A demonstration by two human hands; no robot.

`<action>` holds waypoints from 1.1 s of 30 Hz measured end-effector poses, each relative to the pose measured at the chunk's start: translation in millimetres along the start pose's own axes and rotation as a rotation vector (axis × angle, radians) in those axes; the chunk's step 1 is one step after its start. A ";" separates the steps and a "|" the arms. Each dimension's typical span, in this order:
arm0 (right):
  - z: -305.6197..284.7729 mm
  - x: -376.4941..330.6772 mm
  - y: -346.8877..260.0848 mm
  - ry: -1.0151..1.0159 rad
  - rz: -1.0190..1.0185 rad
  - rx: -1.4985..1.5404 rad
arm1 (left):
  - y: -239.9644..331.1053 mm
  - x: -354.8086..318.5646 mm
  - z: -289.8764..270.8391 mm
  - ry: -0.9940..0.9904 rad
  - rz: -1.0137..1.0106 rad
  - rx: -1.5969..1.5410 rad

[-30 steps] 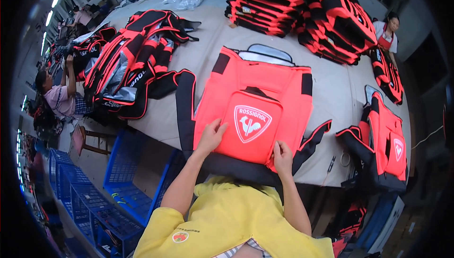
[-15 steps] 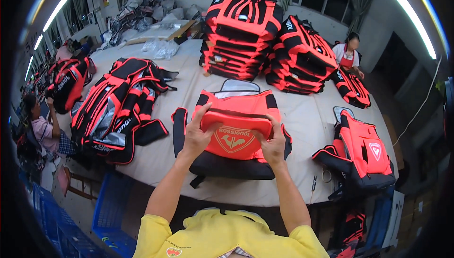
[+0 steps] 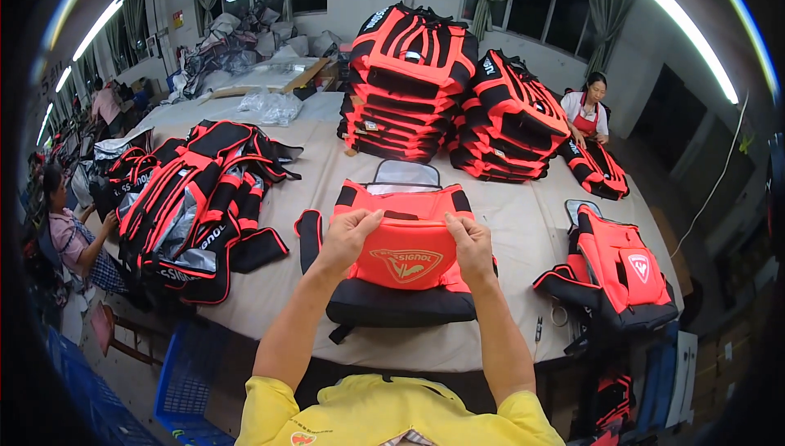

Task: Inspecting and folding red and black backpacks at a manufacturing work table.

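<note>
A bright red-orange and black backpack (image 3: 401, 289) lies on the table in front of me, its bottom toward me. A pale crest is printed on its front pocket. My left hand (image 3: 350, 240) pinches the upper edge of that pocket on the left. On the right, my right hand (image 3: 472, 246) grips the same edge between thumb and fingers. The edge is pulled fairly straight between both hands. Beyond it, a grey-lined flap (image 3: 406, 173) stands out from the backpack's top. A black shoulder strap (image 3: 309, 237) sticks out at the left.
Tall stacks of backpacks (image 3: 409, 78) (image 3: 511, 119) stand at the far side of the table (image 3: 319, 147). More backpacks (image 3: 192, 209) are piled at left, and one backpack (image 3: 625, 266) lies at right. A small tool (image 3: 539, 328) lies near the front edge. Co-workers (image 3: 587, 115) (image 3: 78, 237) handle bags.
My fingers have gone from spread around the pocket, thumbs on its front, to pinching its upper edge. The view has tilted up slightly. The left co-worker has lowered their arms.
</note>
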State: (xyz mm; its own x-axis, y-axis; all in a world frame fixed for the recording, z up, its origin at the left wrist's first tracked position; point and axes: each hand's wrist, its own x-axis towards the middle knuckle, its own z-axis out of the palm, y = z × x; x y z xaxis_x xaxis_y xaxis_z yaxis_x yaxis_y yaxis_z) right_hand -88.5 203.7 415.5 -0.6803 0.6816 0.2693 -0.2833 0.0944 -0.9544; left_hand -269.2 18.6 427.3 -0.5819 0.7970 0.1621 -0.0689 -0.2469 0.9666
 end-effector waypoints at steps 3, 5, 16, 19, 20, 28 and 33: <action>2.1 -2.5 0.3 0.008 0.050 0.092 | 2.2 -3.4 0.2 -0.007 -0.100 -0.149; 0.2 -3.8 1.3 0.012 0.071 0.102 | 4.4 -4.1 2.4 -0.010 -0.139 -0.192; -22.3 -42.8 123.6 0.087 0.247 -0.015 | -157.9 -13.0 -67.4 0.202 -0.106 0.243; -15.2 -58.0 151.0 0.240 0.311 0.051 | -189.1 -29.8 -70.5 0.272 -0.194 0.413; -15.8 -63.8 156.3 0.281 0.283 0.054 | -193.7 -34.1 -71.7 0.340 -0.132 0.499; -27.3 -95.9 173.4 0.284 0.282 -0.023 | -179.1 -73.9 -53.6 0.399 0.011 0.375; -19.7 -100.4 172.5 0.349 0.223 0.036 | -179.4 -82.4 -54.2 0.405 0.054 0.563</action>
State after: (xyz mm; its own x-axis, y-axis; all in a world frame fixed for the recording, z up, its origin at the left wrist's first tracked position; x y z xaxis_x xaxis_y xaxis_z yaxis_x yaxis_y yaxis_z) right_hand -55.8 165.9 221.3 -0.4598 0.8880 -0.0090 -0.1823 -0.1043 -0.9777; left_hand -252.8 -32.6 229.8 -0.8370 0.4959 0.2314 0.3356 0.1310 0.9329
